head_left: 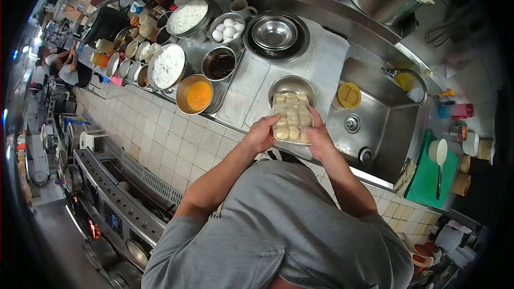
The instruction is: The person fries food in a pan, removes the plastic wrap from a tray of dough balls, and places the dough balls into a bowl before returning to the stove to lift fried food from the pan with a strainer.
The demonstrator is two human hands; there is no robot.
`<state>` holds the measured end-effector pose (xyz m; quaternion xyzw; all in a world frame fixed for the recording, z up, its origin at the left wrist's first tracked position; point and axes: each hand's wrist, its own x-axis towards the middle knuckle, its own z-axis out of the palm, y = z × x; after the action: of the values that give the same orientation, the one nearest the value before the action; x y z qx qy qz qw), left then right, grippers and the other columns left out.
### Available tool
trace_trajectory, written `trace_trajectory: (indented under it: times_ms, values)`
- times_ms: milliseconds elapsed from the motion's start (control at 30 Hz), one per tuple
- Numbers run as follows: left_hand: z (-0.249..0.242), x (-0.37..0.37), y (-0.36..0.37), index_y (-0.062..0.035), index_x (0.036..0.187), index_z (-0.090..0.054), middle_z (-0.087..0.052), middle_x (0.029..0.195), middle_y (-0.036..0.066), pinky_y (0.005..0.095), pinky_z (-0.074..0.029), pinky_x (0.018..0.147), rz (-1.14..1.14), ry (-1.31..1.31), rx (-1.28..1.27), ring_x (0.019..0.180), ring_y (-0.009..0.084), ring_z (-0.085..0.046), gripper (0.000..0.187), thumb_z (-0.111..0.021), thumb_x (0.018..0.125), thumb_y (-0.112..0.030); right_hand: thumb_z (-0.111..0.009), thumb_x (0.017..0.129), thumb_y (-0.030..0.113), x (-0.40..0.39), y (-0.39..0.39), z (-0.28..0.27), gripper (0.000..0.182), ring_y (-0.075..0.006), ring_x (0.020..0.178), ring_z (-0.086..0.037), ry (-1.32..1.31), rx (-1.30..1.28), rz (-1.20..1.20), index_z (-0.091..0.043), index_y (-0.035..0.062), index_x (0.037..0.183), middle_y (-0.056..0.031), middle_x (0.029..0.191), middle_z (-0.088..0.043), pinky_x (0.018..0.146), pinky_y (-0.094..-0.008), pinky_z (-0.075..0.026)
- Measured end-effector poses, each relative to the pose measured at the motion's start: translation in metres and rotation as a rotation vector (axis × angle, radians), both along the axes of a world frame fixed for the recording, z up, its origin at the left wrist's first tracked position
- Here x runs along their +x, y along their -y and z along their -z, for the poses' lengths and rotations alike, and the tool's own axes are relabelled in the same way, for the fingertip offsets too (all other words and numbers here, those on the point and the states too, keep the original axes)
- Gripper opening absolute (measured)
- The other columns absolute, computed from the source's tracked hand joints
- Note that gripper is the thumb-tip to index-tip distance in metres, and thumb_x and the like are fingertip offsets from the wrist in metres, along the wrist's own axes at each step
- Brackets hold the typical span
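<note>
Between my two hands is a clear plastic-wrapped pack of pale round pieces (290,119), tilted in front of me. My left hand (261,134) is closed on its left side, thumb over the wrap. On the other side my right hand (319,135) grips the pack's right edge. Just behind it a steel bowl (308,84) stands on the white cloth (256,86), partly covered by the pack in this view. Farther back sits a stack of steel bowls (274,33).
On the left stand a pot of beaten egg (199,95), a dark sauce pot (219,64), bowls of flour (167,67) and a bowl of eggs (227,30). The sink (383,118) is right, with a yellow lid (349,95). A green board (423,179) holds a ladle (439,152).
</note>
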<state>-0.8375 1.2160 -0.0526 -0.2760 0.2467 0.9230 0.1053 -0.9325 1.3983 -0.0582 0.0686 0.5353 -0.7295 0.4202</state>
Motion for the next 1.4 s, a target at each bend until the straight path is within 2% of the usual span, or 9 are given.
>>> trace_trajectory:
  times_ms: [167,233,500,700,967,1133,1267,1333,1400]
  values:
    - [0.01,-0.012,-0.004,0.0072,0.138,-0.047,-0.062,0.128,0.021,0.047,-0.055,0.1,0.029,0.129,0.044,0.114,0.0324,-0.066,0.044,-0.043,0.1,-0.015,-0.055,0.09,-0.007,0.006,-0.001,0.005,0.075,-0.0277,0.128,-0.054,0.04,0.047,-0.028,-0.03,0.0156,0.157,-0.0155,0.146,-0.048,0.103,-0.0366,-0.05]
    - [0.004,-0.019,-0.008,0.0074,0.139,-0.046,-0.062,0.128,0.022,0.048,-0.055,0.1,0.026,0.163,0.049,0.113,0.0334,-0.066,0.044,-0.041,0.101,-0.014,-0.053,0.093,-0.003,0.012,0.002,0.003,0.071,-0.0272,0.128,-0.055,-0.091,0.085,-0.034,-0.029,0.013,0.158,-0.0153,0.145,-0.049,0.104,-0.0365,-0.049]
    - [0.028,-0.022,-0.018,0.0093,0.141,-0.041,-0.057,0.133,0.024,0.051,-0.053,0.103,-0.027,0.242,0.056,0.118,0.0365,-0.063,0.044,-0.036,0.107,-0.019,-0.051,0.099,0.008,-0.005,-0.007,-0.007,0.06,-0.0245,0.121,-0.06,-0.027,0.142,-0.039,-0.032,0.0071,0.156,-0.0151,0.137,-0.056,0.101,-0.0359,-0.05]
    - [-0.011,-0.017,-0.02,0.0081,0.142,-0.041,-0.056,0.136,0.023,0.0496,-0.052,0.103,-0.047,0.157,0.08,0.119,0.0348,-0.062,0.047,-0.042,0.108,-0.025,-0.058,0.095,0.012,-0.011,-0.009,-0.014,0.063,-0.0236,0.114,-0.063,-0.118,0.228,-0.026,-0.037,0.0014,0.153,-0.0172,0.13,-0.062,0.093,-0.0335,-0.052]
    - [-0.022,-0.019,-0.019,0.0026,0.138,-0.046,-0.058,0.133,0.021,0.0491,-0.052,0.101,-0.052,0.115,0.137,0.119,0.0323,-0.062,0.043,-0.033,0.105,-0.021,-0.059,0.094,0.015,-0.019,-0.005,-0.044,0.062,-0.0237,0.109,-0.065,-0.117,0.204,-0.052,-0.038,-0.0026,0.15,-0.0193,0.127,-0.062,0.09,-0.0323,-0.053]
    - [-0.029,-0.025,-0.017,0.0041,0.141,-0.043,-0.057,0.135,0.022,0.0505,-0.05,0.104,-0.011,0.162,0.081,0.121,0.0344,-0.061,0.045,-0.033,0.104,-0.02,-0.058,0.095,0.017,-0.029,-0.006,-0.023,0.065,-0.0275,0.107,-0.065,-0.098,0.175,-0.101,-0.034,-0.0007,0.152,-0.0209,0.129,-0.061,0.07,-0.0397,-0.06]
    - [0.0,-0.013,-0.016,0.0044,0.143,-0.041,-0.056,0.136,0.022,0.0503,-0.05,0.106,-0.031,0.172,0.089,0.121,0.0351,-0.062,0.048,-0.035,0.101,-0.017,-0.057,0.096,0.02,-0.013,-0.008,-0.044,0.068,-0.0286,0.109,-0.065,-0.067,0.206,-0.25,-0.029,0.0037,0.155,-0.0225,0.134,-0.056,0.073,-0.0405,-0.061]
    - [0.001,-0.004,-0.013,0.0041,0.143,-0.042,-0.057,0.136,0.022,0.0496,-0.05,0.106,0.022,0.133,0.103,0.121,0.0348,-0.062,0.048,-0.037,0.1,-0.017,-0.057,0.096,0.025,0.007,-0.009,-0.049,0.072,-0.0314,0.122,-0.059,-0.252,0.318,-0.386,-0.024,0.0068,0.158,-0.0237,0.142,-0.05,0.098,-0.04,-0.053]
    - [-0.006,0.003,-0.01,0.0033,0.143,-0.044,-0.059,0.134,0.021,0.0474,-0.05,0.107,0.086,0.131,0.119,0.121,0.0336,-0.062,0.05,-0.04,0.098,-0.018,-0.055,0.098,0.024,0.017,-0.022,-0.025,0.069,-0.0273,0.118,-0.06,-0.476,0.366,-0.476,-0.025,0.0103,0.158,-0.0213,0.141,-0.051,0.099,-0.0376,-0.051]
